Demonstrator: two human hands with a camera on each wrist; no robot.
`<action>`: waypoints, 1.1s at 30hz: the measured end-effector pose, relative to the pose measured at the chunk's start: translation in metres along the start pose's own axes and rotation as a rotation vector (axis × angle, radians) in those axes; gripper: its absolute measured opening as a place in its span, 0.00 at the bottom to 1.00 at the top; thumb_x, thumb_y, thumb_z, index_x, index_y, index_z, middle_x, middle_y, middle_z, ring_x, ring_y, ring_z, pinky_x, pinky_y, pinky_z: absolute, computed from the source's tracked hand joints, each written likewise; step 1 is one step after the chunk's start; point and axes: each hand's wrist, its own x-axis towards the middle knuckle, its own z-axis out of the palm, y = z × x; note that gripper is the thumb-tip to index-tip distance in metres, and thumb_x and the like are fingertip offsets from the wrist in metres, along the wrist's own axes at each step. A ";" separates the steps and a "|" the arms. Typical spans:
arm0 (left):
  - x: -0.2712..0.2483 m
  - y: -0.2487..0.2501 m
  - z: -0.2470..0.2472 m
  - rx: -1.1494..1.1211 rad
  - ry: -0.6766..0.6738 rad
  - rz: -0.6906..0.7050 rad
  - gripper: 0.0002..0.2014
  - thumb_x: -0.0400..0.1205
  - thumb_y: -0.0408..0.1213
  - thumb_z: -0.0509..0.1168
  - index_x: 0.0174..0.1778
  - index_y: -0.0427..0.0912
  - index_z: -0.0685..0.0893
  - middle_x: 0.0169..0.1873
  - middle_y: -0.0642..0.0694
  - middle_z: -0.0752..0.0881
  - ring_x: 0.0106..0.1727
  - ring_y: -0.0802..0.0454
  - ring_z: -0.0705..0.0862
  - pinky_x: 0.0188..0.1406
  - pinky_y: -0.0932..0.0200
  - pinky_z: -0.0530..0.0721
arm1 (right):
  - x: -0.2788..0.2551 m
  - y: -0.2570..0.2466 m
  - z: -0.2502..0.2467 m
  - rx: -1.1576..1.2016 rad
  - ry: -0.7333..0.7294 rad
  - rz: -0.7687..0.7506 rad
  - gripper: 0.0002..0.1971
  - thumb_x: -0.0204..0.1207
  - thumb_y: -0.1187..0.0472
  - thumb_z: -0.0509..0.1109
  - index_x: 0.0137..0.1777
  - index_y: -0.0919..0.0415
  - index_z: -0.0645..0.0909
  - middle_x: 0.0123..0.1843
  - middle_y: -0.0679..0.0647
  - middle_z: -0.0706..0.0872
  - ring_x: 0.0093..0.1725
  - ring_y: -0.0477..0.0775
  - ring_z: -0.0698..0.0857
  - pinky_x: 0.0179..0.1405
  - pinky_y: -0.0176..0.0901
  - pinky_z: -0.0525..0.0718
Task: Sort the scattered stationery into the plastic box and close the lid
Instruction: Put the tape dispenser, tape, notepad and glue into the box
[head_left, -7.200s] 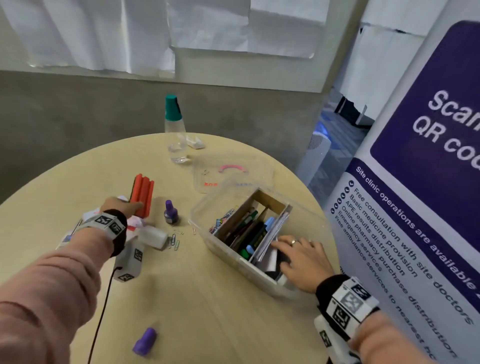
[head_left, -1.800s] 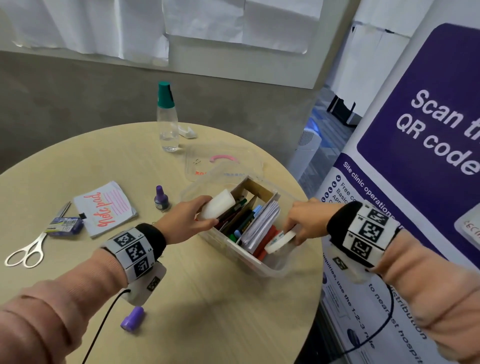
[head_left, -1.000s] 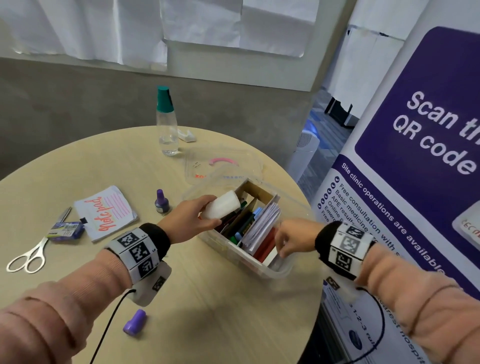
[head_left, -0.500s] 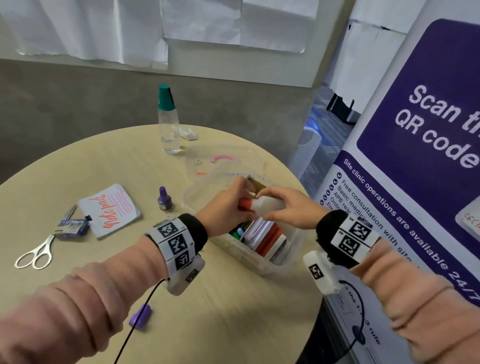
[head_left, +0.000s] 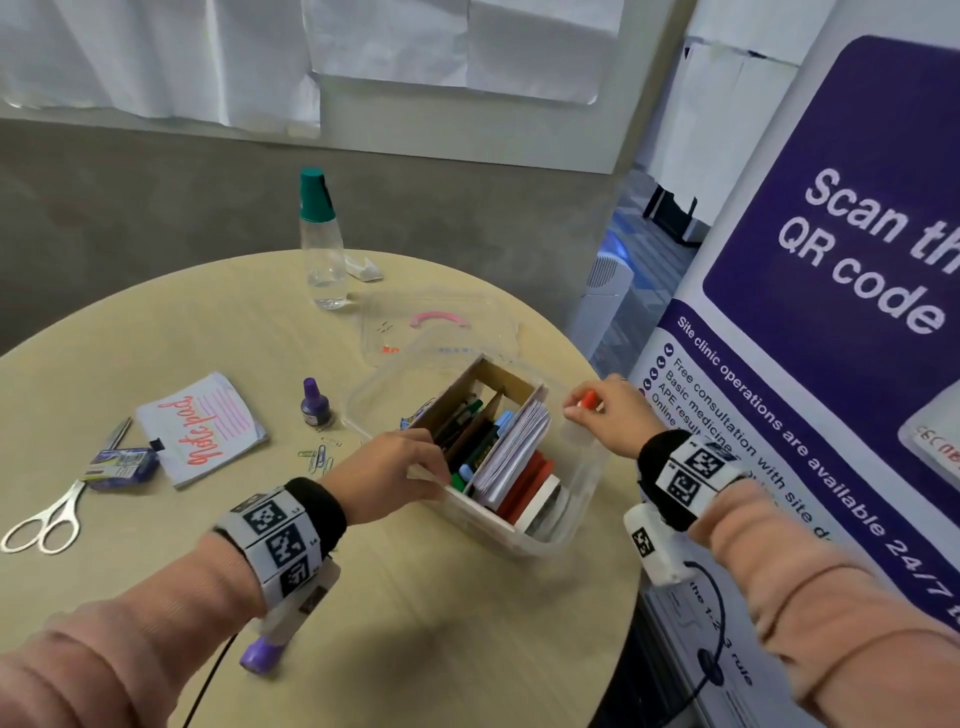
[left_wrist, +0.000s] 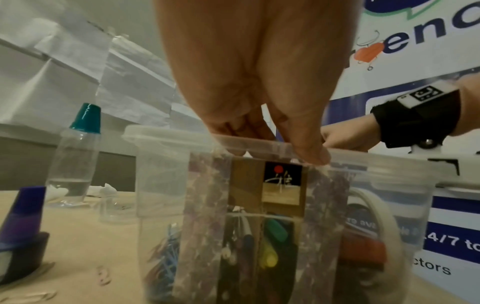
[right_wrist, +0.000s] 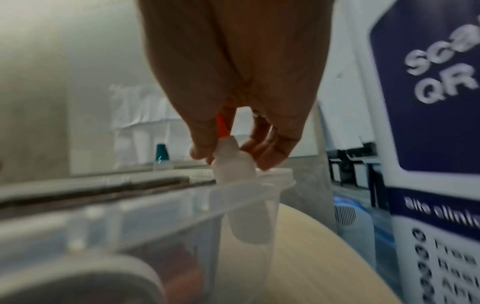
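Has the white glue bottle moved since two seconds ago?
Yes. The glue bottle went from the plastic box's table-centre side to its banner-side corner, where the right hand grips it upright.

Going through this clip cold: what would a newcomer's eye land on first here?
First, the clear plastic box at the table's right edge, crammed with pens, with both hands at it: the right hand lowers a white glue bottle with an orange tip into its far corner, and the left hand grips the near rim. Next, the notepad and scissors lying out to the left.
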 end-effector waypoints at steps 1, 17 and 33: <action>-0.001 -0.001 0.001 -0.010 0.010 0.000 0.08 0.77 0.41 0.70 0.50 0.47 0.87 0.45 0.59 0.76 0.44 0.63 0.76 0.43 0.82 0.70 | 0.001 -0.002 0.003 -0.075 -0.018 -0.013 0.09 0.76 0.56 0.70 0.51 0.58 0.84 0.46 0.53 0.76 0.47 0.51 0.77 0.53 0.39 0.75; -0.004 0.005 0.002 -0.050 0.030 -0.048 0.09 0.77 0.39 0.70 0.51 0.44 0.87 0.46 0.57 0.76 0.46 0.62 0.75 0.41 0.83 0.68 | 0.007 -0.042 0.016 -0.868 -0.604 0.106 0.12 0.80 0.58 0.63 0.37 0.62 0.73 0.38 0.57 0.74 0.44 0.57 0.78 0.43 0.42 0.71; -0.028 0.019 0.012 -0.280 0.200 -0.031 0.10 0.79 0.35 0.67 0.55 0.40 0.87 0.56 0.43 0.83 0.56 0.51 0.81 0.60 0.60 0.78 | -0.051 -0.016 0.065 -0.225 -0.132 0.066 0.26 0.81 0.46 0.59 0.78 0.47 0.62 0.84 0.54 0.52 0.83 0.56 0.41 0.80 0.59 0.52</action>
